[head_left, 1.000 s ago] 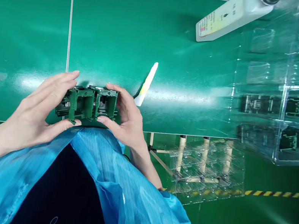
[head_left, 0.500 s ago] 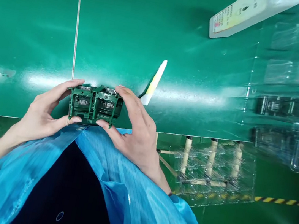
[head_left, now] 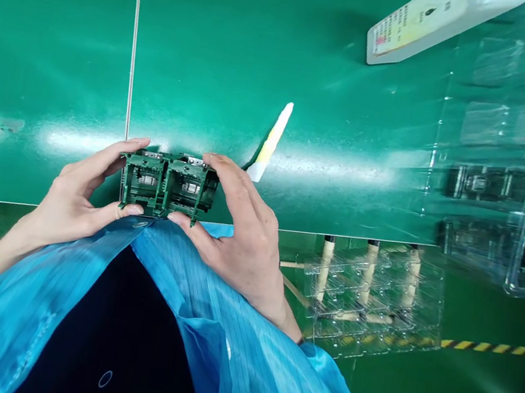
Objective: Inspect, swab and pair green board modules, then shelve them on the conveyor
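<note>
Two dark green plastic housings with metal parts inside are held side by side above the table's front edge. The left housing (head_left: 144, 180) sits between the thumb and fingers of my left hand (head_left: 76, 197). My right hand (head_left: 248, 235) grips the right housing (head_left: 187, 187) in the same way, thumb at the near side and fingers at the far side. Both housings show open frames facing up. They meet or nearly meet in the middle; whether they are joined I cannot tell.
A slim white and yellow tapered piece (head_left: 271, 142) lies beyond my right hand on the green table (head_left: 64, 53). A white labelled bottle (head_left: 419, 27) stands at the back. Clear plastic trays (head_left: 516, 268) with dark green parts are at right; more clear trays (head_left: 375, 304) sit below table level.
The right housing has tilted slightly, its outer side shifting a little to the right. Both hands keep their hold, and the camera view has moved slightly.
</note>
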The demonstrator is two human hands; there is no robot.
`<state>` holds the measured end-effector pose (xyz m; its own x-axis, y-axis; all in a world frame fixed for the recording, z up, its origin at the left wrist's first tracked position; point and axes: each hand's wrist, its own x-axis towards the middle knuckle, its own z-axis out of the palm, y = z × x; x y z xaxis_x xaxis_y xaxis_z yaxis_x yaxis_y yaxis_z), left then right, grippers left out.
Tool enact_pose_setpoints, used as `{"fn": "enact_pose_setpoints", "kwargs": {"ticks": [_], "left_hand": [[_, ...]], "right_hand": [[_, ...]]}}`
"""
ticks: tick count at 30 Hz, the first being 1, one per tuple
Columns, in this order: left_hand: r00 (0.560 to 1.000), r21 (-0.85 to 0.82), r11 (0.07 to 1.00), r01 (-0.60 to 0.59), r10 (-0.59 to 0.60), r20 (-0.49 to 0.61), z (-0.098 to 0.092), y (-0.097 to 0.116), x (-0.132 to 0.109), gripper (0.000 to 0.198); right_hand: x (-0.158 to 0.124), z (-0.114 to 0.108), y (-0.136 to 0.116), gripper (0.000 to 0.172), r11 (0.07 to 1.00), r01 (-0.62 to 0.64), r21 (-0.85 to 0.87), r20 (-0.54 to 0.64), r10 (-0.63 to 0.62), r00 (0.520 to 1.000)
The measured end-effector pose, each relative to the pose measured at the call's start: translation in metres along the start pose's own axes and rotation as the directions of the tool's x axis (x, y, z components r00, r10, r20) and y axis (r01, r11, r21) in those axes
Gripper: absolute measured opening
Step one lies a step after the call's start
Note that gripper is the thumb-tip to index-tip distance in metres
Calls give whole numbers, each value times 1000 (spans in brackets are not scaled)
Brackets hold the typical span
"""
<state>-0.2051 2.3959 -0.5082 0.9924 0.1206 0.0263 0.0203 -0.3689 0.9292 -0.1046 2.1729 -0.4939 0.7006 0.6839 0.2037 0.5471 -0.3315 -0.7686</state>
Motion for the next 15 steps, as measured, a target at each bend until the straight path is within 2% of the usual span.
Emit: {"fn": "enact_pose_setpoints", "kwargs": {"ticks": [15], "left_hand": [[999,69,997,40,-40,2,2,-1,-1,71]], "right_hand": [[-1,-1,2,61,1000,-11,-3,-10,11,1000]]}}
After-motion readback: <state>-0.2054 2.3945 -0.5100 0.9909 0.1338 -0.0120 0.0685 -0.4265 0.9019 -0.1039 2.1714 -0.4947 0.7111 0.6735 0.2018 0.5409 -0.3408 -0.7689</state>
